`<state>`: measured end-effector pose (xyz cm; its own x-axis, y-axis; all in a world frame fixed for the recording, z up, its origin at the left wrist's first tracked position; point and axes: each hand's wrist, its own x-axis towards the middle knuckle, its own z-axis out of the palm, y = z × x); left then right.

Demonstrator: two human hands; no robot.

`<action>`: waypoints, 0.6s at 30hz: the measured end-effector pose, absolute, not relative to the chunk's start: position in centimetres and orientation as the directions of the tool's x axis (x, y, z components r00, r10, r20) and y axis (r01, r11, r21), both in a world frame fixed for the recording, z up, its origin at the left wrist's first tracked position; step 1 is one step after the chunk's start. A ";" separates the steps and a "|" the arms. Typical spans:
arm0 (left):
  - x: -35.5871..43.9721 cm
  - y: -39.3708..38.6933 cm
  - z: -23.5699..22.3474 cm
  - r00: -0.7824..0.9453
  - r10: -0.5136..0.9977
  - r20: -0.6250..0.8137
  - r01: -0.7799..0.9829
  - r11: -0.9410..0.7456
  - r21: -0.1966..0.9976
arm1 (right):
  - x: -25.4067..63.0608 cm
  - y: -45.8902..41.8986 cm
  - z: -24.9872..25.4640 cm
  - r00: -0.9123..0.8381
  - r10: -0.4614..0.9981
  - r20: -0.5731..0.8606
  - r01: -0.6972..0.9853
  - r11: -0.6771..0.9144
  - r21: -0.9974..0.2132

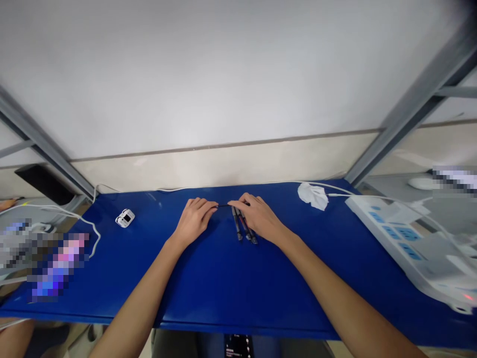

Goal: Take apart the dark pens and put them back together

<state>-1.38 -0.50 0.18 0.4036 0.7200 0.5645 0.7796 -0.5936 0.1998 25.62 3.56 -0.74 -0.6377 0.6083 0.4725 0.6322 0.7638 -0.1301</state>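
Stretched level between my two hands is a thin dark pen (223,205). The fingers of my left hand (194,219) pinch its left end, while my right hand (258,217) is closed on the right end and hides it. Several dark pens (243,226) lie side by side on the blue table (231,288), just under and left of my right hand. Their upper ends are partly covered by its fingers. Whether those fingers also touch the lying pens I cannot tell.
A white earbud case (124,218) sits at the left, near a white cable (96,231) and a blurred-out device (61,268). Crumpled tissue (313,196) lies at the back right. A white power strip (395,238) stands at the right edge. A lit phone (238,346) is below the front edge.
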 end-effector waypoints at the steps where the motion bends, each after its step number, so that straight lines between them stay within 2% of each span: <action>1: -1.4 -0.5 0.2 0.407 0.716 0.566 0.777 -0.598 0.198 | 25.6 3.5 -0.7 -0.639 0.607 0.472 0.629 0.766 -0.134; 10: -1.1 -0.6 0.1 0.428 0.692 0.582 0.757 -0.626 0.188 | 25.1 2.7 -0.2 -0.653 0.584 0.483 0.602 0.787 -0.139; 18: -0.8 -0.8 0.3 0.439 0.689 0.576 0.752 -0.633 0.184 | 24.7 2.6 -0.3 -0.601 0.589 0.540 0.672 0.738 -0.056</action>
